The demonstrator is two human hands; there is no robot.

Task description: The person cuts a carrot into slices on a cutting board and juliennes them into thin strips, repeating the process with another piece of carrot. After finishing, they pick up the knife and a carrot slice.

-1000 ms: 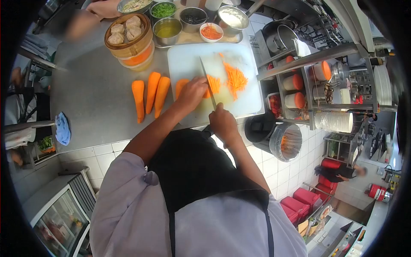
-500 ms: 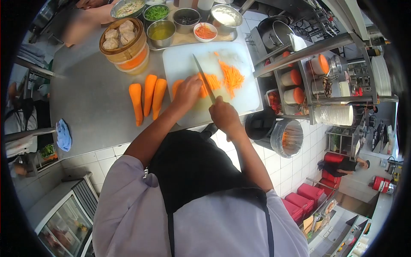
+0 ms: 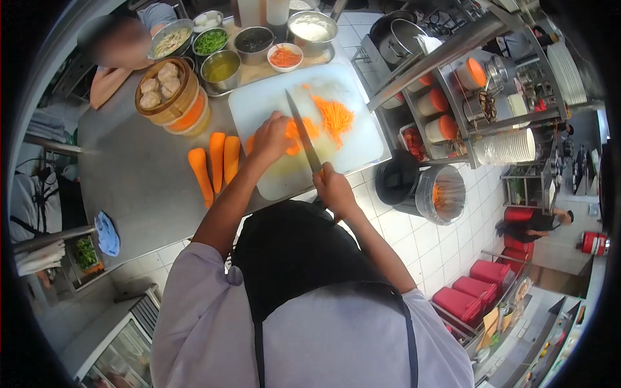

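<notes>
My left hand point(image 3: 272, 138) rests with bent fingers on a carrot point(image 3: 250, 143) on the white cutting board point(image 3: 272, 184), hiding most of it. In my right hand point(image 3: 334, 189) is the handle of a long kitchen knife point(image 3: 301, 126), its blade slanting away across the board. Cut carrot pieces point(image 3: 294, 141) lie against the blade, between it and my left fingers. Right of the knife sits a pile of thin carrot strips point(image 3: 335, 119). Several peeled carrots point(image 3: 216, 160) lie side by side on the metal table, left of the board.
A bamboo steamer point(image 3: 167, 97) with dumplings stands at the back left. Behind the board, a tray holds bowls of chopped greens point(image 3: 211, 41), yellow liquid point(image 3: 220, 70) and carrot strips point(image 3: 285, 58). Someone point(image 3: 115, 71) is across the table. A lined bin point(image 3: 441, 195) stands right; a blue cloth point(image 3: 107, 234) hangs left.
The view has tilted slightly, shifting the board leftward in it. The gap between my left fingers and the blade has widened. The person across the table shows more fully.
</notes>
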